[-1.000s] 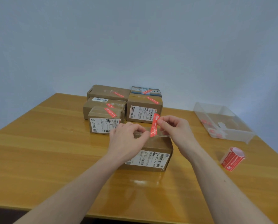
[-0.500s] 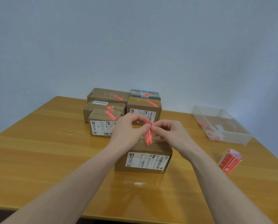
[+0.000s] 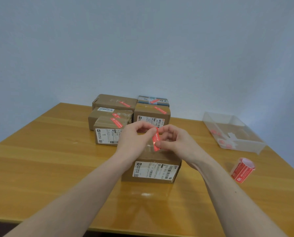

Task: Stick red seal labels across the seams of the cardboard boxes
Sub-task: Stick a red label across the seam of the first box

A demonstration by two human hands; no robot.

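The red label (image 3: 156, 141) stands nearly upright, long axis running away from the person, over the top of the near box (image 3: 151, 170). The left hand (image 3: 134, 139) pinches its upper end; the right hand (image 3: 175, 142) grips its lower end with the thumb. Five sealed boxes (image 3: 114, 115) cluster behind, partly hidden by the hands. One label roll (image 3: 243, 170) and one clear tray (image 3: 232, 132) sit right on the table (image 3: 40, 159).
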